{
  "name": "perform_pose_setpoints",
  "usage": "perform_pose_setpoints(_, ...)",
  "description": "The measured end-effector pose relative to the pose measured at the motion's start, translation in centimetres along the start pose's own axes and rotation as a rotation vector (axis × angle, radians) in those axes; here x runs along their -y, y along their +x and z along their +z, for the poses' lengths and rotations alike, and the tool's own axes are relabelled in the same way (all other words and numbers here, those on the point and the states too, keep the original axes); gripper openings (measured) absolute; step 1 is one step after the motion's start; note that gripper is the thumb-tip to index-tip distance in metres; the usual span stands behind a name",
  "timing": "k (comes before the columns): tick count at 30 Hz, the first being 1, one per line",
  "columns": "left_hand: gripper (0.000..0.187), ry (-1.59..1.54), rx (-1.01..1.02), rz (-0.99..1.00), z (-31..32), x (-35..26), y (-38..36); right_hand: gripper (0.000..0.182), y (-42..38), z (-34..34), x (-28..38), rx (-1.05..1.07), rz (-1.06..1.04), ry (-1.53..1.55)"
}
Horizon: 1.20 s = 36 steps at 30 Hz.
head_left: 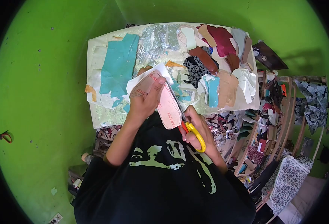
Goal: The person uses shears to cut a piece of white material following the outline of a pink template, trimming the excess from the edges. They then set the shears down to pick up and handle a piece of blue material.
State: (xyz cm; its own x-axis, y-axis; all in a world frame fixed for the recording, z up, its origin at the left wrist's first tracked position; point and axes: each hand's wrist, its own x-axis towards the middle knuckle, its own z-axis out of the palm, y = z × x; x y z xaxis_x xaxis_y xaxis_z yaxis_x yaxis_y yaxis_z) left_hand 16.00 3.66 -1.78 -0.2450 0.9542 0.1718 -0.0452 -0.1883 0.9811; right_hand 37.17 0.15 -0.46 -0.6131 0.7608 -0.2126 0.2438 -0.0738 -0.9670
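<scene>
My left hand [146, 99] is closed on a pink insole [169, 112] with red lettering, its thumb pressing the upper part. A white sheet [133, 85] lies against the insole's upper end, within the same grip. In my right hand [198, 128] is a pair of scissors [195, 136] with yellow and red handles. Its blades run up along the insole's right edge; whether they are parted is hard to see. Both hands are in front of my chest, by the near edge of the table.
A pale table [104, 118] carries a teal sheet [117, 63], brown pieces [203, 59], a burgundy piece [221, 40] and white cut pieces [246, 84]. Scraps [224, 130] cover the floor to the right, beside a wooden rack [284, 123] with fabric. A green wall [41, 93] stands at left.
</scene>
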Motion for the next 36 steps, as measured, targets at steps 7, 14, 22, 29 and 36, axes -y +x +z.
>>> perform_pose_setpoints(7, 0.018, -0.051, 0.024, -0.067, 0.3, -0.2, -0.1, 0.080, 0.1, 0.5, 0.9, -0.063, -0.049, -0.017)
perform_pose_setpoints(14, 0.019, -0.147, -0.025, -0.217, 0.6, 0.2, -0.3, 0.056, 0.0, 0.5, 0.1, -0.053, 0.035, -0.043)
perform_pose_setpoints(22, 0.025, -0.327, -0.077, -0.399, 1.7, -0.7, -0.5, 0.055, 0.6, 0.7, 2.4, -0.107, 0.166, -0.159)
perform_pose_setpoints(29, 0.031, -0.433, -0.060, -0.530, 1.7, -1.5, 0.1, 0.059, 0.1, 1.2, 1.2, -0.135, 0.109, -0.238)
perform_pose_setpoints(36, 0.030, -0.393, 0.018, -0.544, 1.3, -1.7, -0.1, 0.056, 0.7, 1.4, 1.7, -0.190, 0.048, -0.257)
